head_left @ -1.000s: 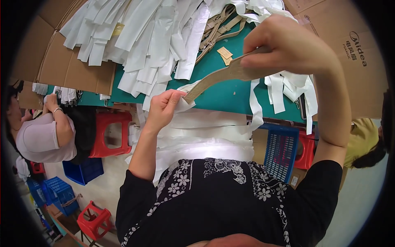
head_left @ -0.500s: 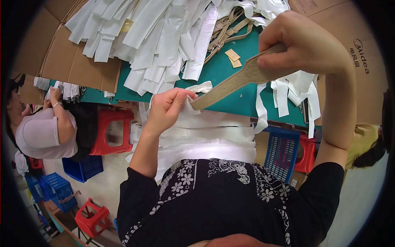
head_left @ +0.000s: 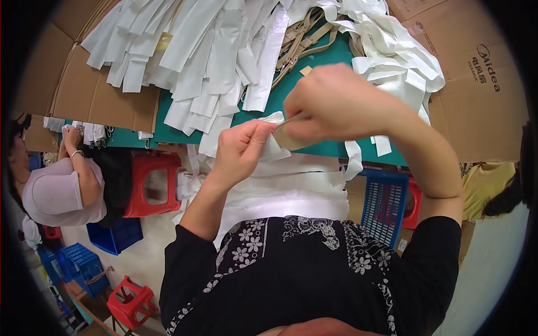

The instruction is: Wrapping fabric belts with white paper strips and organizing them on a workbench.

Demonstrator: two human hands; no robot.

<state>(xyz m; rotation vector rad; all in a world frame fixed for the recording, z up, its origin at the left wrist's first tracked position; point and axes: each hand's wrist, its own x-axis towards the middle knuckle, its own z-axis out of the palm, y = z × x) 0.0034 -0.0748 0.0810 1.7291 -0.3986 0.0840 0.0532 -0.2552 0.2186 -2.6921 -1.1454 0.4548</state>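
Over the near edge of the green table point(head_left: 367, 148), both of my hands are close together. My left hand point(head_left: 240, 150) pinches the mouth of a white sleeve point(head_left: 273, 151) between thumb and fingers. A beige strap point(head_left: 292, 140) runs from my right hand point(head_left: 330, 103) toward that sleeve; its end at the sleeve is hidden. The right fist, slightly blurred, grips the strap. Behind the hands lies a tangle of beige straps point(head_left: 314, 43) with metal fittings. A small tan card point(head_left: 305, 70) shows beside the right hand.
Many white sleeves point(head_left: 207, 61) spread over the table's left, with crumpled white strips point(head_left: 400, 61) at right. Cardboard boxes point(head_left: 106, 95) flank both sides. White strips point(head_left: 280, 193) lie before my torso. A blue basket point(head_left: 384, 204), red stool point(head_left: 151, 185) and co-worker point(head_left: 67, 185) are nearby.
My right hand has come down and left, close to my left hand, so much less of the strap shows between them. The left hand has shifted slightly right, still pinching the sleeve.
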